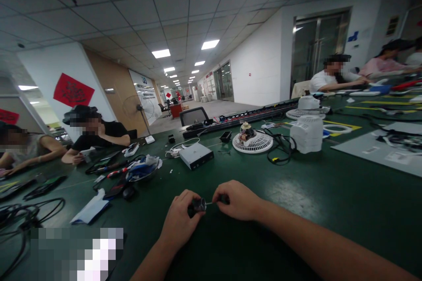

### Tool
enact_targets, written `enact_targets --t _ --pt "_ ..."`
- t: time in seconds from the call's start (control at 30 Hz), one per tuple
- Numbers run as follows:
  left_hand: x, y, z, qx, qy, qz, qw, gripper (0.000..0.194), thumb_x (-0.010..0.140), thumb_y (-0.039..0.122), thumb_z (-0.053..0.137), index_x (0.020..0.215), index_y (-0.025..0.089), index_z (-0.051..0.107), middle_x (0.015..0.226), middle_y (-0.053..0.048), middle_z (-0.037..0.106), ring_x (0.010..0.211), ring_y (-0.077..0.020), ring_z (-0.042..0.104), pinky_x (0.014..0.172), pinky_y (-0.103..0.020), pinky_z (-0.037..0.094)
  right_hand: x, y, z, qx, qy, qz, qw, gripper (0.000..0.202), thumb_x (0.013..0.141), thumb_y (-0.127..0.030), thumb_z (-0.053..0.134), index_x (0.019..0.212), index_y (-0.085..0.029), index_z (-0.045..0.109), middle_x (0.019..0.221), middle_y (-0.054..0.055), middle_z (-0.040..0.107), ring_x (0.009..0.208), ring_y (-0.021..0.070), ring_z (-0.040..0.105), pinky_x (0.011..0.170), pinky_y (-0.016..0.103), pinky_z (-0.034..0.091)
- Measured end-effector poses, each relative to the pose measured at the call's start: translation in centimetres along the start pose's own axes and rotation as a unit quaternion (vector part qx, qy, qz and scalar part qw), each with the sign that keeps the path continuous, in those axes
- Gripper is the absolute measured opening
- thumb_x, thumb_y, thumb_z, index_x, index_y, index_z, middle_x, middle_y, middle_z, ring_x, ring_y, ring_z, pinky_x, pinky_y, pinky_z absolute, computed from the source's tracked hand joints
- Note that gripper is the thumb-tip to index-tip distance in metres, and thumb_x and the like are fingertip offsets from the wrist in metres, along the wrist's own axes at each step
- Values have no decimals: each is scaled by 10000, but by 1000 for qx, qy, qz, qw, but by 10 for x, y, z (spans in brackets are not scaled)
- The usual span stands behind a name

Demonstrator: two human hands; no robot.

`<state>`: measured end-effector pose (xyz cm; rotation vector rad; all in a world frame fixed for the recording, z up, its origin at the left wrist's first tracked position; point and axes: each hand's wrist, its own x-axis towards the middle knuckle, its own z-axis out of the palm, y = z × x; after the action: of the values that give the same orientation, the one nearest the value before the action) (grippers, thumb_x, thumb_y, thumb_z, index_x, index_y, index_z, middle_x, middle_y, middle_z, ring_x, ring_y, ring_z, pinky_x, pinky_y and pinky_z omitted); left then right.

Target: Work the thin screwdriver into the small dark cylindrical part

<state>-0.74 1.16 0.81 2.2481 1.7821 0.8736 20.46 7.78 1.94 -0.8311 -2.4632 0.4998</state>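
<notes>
Over the near middle of the green table, my left hand (184,216) pinches a small dark cylindrical part (199,204) with a shiny, clear-looking end, between thumb and fingers. A thin metal rod (209,203) bridges the short gap from that end to my right hand (232,201). The right fingertips are closed around the rod's other end; a dark patch shows under them, and I cannot tell whether it is a handle or shadow. Beyond both hands lies a grey optical disc drive (197,155).
A white fan grille with a motor (252,138), black cable (280,147) and white housing (306,134) stand to the right. On the left are a blue-and-white cloth bundle (143,167), a light-blue pouch (90,207) and cables (24,215). People sit at both sides.
</notes>
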Motion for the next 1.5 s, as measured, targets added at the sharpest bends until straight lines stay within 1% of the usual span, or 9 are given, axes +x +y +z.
enact_targets --t 0.1,0.23,0.47,0.73,0.9,1.07,1.23,1.37,1.5 --pt "0 -2 1 3 3 -4 1000 185 749 182 673 923 228 631 947 -16 643 873 -208 583 768 -332 417 0 -1 -1 32 8 2 999 217 753 -169 579 894 -197 742 816 19 718 683 139 627 625 224 438" --pt "0 -1 1 1 -3 -2 1000 180 757 199 674 929 228 629 950 -16 641 875 -209 578 769 -333 416 1 0 -1 10 28 21 999 204 756 -174 580 884 -207 735 826 19 716 698 145 623 628 233 431" --pt "0 3 -1 1 -12 -2 1000 167 764 186 654 922 235 628 958 -12 641 894 -209 577 784 -330 407 -1 -1 1 -2 -13 -2 1000 210 748 -182 577 885 -222 731 813 6 713 703 142 626 640 233 428" --pt "0 4 0 13 -26 10 1000 164 773 190 654 927 241 632 967 -9 641 897 -208 573 797 -324 398 0 -4 -1 -16 -8 34 999 215 762 -188 568 911 -217 721 852 21 712 741 158 630 647 238 428" --pt "0 7 -3 17 -28 14 999 153 780 182 642 923 235 626 964 -15 641 889 -209 572 811 -331 398 0 0 -1 3 -38 27 999 209 762 -188 574 911 -204 719 836 20 709 729 150 631 637 226 431" --pt "0 7 -2 23 -24 28 999 175 795 163 624 955 236 622 980 -21 640 884 -208 574 809 -336 409 1 1 3 18 -16 41 999 200 744 -177 576 880 -200 720 804 12 702 699 141 617 610 220 418" --pt "-1 5 -2 29 -17 22 999 171 794 170 624 951 238 618 977 -23 638 880 -213 579 792 -336 421 1 1 5 17 -7 31 999 194 742 -176 572 867 -203 718 794 11 696 677 137 603 597 222 412" --pt "-1 5 -2 34 -14 24 999 162 794 174 624 941 241 622 976 -22 638 882 -214 582 788 -330 420 1 2 4 0 7 44 999 185 748 -186 572 859 -204 718 808 17 698 696 145 608 622 235 416" --pt "0 4 -1 35 -11 31 999 171 781 162 639 928 248 625 961 -9 641 877 -208 586 784 -322 419 0 2 3 7 -14 27 1000 176 736 -192 584 845 -204 721 782 11 696 681 141 608 609 229 413"
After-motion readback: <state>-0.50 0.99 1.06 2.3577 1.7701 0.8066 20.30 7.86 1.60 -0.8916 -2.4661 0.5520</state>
